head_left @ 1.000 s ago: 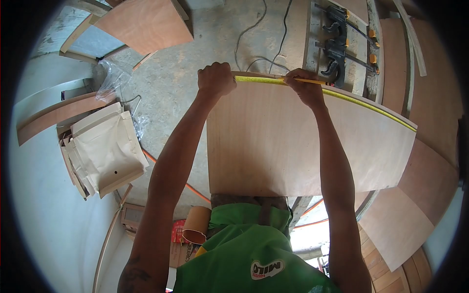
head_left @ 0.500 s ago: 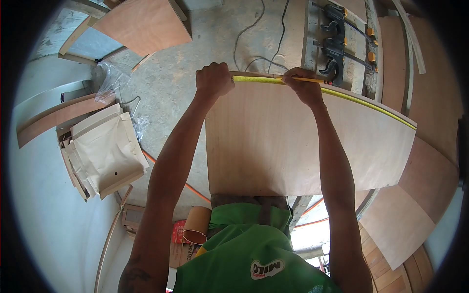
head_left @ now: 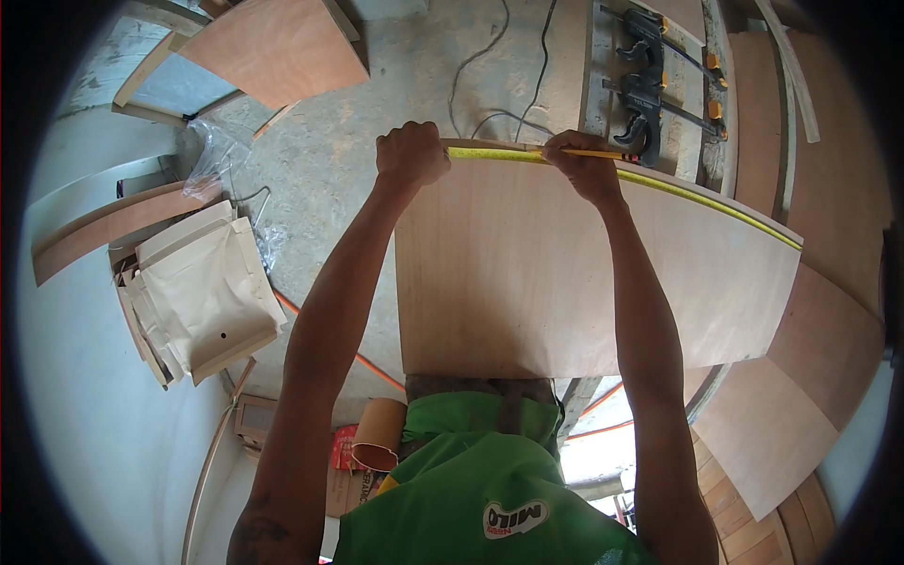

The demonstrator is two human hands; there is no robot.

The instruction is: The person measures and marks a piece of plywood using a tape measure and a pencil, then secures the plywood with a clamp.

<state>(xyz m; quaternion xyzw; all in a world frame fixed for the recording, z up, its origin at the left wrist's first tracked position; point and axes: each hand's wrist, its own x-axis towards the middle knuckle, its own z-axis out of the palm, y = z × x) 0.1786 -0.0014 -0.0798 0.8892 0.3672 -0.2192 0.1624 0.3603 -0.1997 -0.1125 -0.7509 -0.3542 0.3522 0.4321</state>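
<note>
A pale plywood panel (head_left: 508, 273) lies in front of me, and a yellow measuring tape (head_left: 697, 195) runs along its far edge to the right corner. At the panel's far left corner my left hand (head_left: 412, 153) is closed around the tape's near end; the tape case, if there, is hidden by the fingers. Farther right on the same edge, my right hand (head_left: 586, 168) is closed on a yellow pencil (head_left: 598, 153), which lies across the fingers over the tape. The pencil's tip is close to the panel edge.
Black bar clamps (head_left: 645, 113) rest on boards beyond the panel at the right. Cables (head_left: 537, 85) cross the concrete floor. More plywood sheets (head_left: 767, 424) lie at the right. Stacked pale panels (head_left: 202, 297) stand at the left, with a cardboard tube (head_left: 379, 433) near my body.
</note>
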